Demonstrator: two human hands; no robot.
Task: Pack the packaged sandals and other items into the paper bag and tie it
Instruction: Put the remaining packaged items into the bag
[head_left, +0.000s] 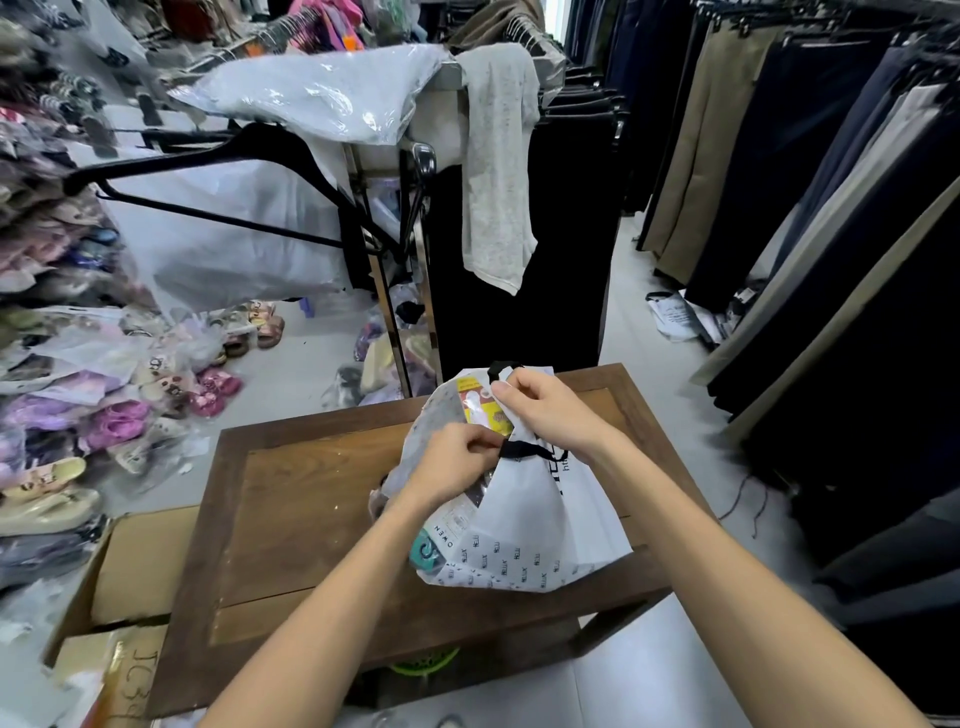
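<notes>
Now white paper bag (524, 514) on right half of wooden surface (311, 499), mouth open, packaged items showing inside: yellow-and-red packet (480, 410) near top, teal item (426, 548) low at left side. Left hand (457, 462) pinched on near black ribbon handle (524, 449) at bag rim. Right hand (545, 410) closed on far rim beside other black handle (501, 370). Cardboard box (140, 561) left of surface. Bagged sandals (119, 421) heaped on floor farther left. Trousers on rack (779, 171) at right.

Wooden counter (291, 499) sits centre; cardboard box (145, 561) just left of it, black hanger (208, 171) beyond it, trousers rack (779, 156) off right.
</notes>
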